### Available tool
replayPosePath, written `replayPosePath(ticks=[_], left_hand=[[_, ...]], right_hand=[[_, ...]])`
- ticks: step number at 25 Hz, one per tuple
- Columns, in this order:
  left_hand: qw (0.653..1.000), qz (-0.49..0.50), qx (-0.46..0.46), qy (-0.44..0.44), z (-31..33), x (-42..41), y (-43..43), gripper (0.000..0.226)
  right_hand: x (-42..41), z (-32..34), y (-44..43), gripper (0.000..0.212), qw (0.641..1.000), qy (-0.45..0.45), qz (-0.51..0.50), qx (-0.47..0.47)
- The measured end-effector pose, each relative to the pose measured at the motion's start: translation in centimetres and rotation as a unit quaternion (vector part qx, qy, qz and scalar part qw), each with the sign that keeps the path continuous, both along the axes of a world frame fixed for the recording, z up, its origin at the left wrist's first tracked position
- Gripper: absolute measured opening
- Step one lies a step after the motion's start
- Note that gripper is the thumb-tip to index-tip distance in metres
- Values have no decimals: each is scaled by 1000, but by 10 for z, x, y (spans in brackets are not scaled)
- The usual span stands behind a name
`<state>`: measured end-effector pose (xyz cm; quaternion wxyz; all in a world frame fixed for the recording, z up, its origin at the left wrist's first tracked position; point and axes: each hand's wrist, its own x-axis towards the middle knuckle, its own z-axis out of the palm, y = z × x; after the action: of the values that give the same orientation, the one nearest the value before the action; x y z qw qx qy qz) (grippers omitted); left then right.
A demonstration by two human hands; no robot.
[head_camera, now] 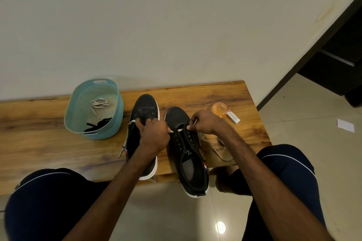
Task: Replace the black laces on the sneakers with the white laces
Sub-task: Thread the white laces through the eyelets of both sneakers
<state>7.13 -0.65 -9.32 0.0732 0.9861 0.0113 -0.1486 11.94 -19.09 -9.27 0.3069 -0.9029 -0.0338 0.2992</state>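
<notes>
Two black sneakers with white soles stand on a wooden bench (49, 123). The right sneaker (188, 154) has a white lace (178, 129) crossing its front eyelets. My left hand (153, 133) pinches one end of that lace at the shoe's left side, lying over the left sneaker (146, 109). My right hand (203, 123) pinches the other end, which sticks up above the shoe's right side. More of the white lace (217, 148) trails on the bench to the right. A blue basket (115, 115) holds a second white lace (100, 103) and black laces (98, 124).
An orange translucent cup (219, 109) and a small white box (233, 117) sit at the bench's right end. A wall rises behind the bench. My knees frame the tiled floor below. A paper scrap (345, 125) lies on the floor at right.
</notes>
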Motion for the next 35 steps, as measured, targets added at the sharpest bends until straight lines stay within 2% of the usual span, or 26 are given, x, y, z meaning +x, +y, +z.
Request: replayPosePath(ticks=[2, 7, 12, 15, 18, 22, 28, 30, 32, 35], left_hand=[[1000, 5, 0, -13, -3, -1, -4, 35], [999, -11, -6, -30, -8, -2, -6, 24], [991, -72, 110, -18, -2, -4, -13, 22], [991, -86, 105, -16, -1, -6, -10, 24], [995, -84, 59, 1, 1, -3, -3, 24], [997, -51, -46, 26, -2, 0, 5, 28], [995, -38, -92, 18, -2, 2, 7, 27], [991, -15, -131, 11, 2, 3, 6, 37], [977, 39, -208, 10, 12, 6, 8, 45], [934, 65, -352, 1, 32, 4, 13, 44]], right_hand=[[0, 1, 2, 11, 999, -26, 15, -25], [2, 2, 5, 19, 997, -25, 43, -59], [3, 1, 5, 14, 997, -28, 54, -52], [1, 2, 4, 10, 998, -19, 45, -33], [0, 4, 2, 9, 999, -6, 43, -33], [2, 8, -3, 23, 996, 7, 67, -53], [4, 4, 0, 16, 998, 9, 44, -49], [3, 8, -1, 16, 999, 42, 20, -4], [2, 16, -2, 20, 997, 50, -30, 56], [-6, 39, -2, 21, 983, 22, -84, 160]])
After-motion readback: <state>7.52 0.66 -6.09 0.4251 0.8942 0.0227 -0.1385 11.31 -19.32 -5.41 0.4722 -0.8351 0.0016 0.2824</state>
